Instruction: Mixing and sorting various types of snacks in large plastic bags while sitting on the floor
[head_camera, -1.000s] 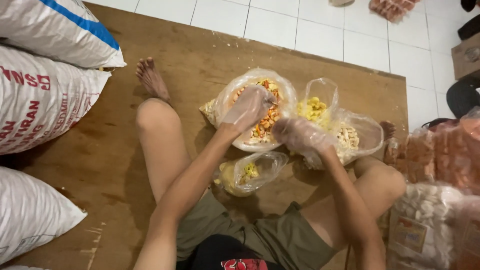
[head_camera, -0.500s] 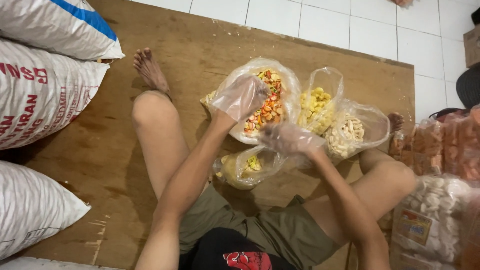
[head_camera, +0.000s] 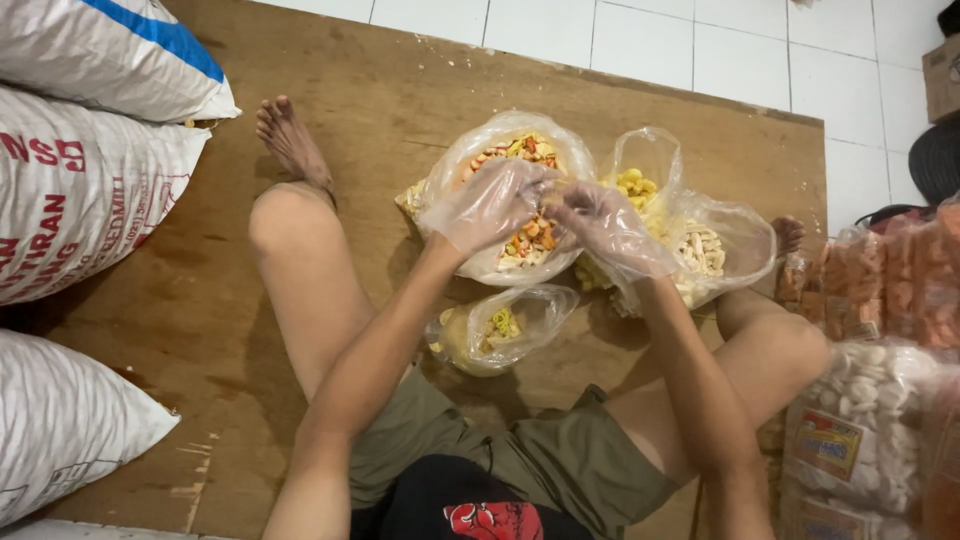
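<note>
White sacks (head_camera: 85, 190), packed snack bags (head_camera: 865, 440)

You are looking down at a brown plywood sheet (head_camera: 180, 300) laid over a floor of white square tiles (head_camera: 640, 45), with thin grey grout lines showing along the top. The plywood is scuffed and chipped near its lower left edge. To your left, white woven sacks (head_camera: 75, 195) are stacked against the board. A cardboard box corner (head_camera: 942, 75) sits at the upper right. The light is soft and even.
</note>
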